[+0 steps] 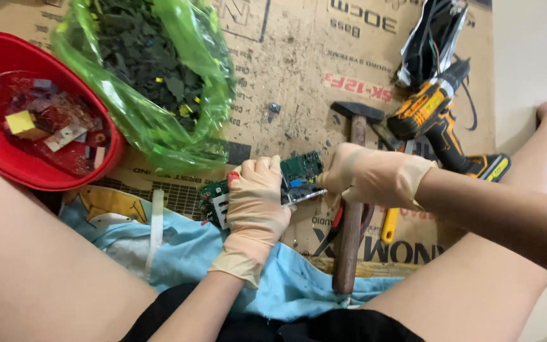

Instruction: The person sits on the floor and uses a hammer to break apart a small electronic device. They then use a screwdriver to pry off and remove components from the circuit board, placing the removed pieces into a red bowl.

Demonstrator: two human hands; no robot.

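Flattened cardboard [299,69] covers the floor where a seated person works. Their gloved left hand [256,199] closes its fingers around a green circuit board [299,170], holding it just above the cardboard. Their gloved right hand [375,177] grips a thin metal tool [305,196], its tip pressed against the board. A hammer [351,209] lies beneath the right hand, a yellow cordless drill [438,120] beyond it. A red basin [7,126] of parts and a green bag [147,76] of dark fragments sit to the left. If the tool slips off the board, it could jab the left hand's thin glove.
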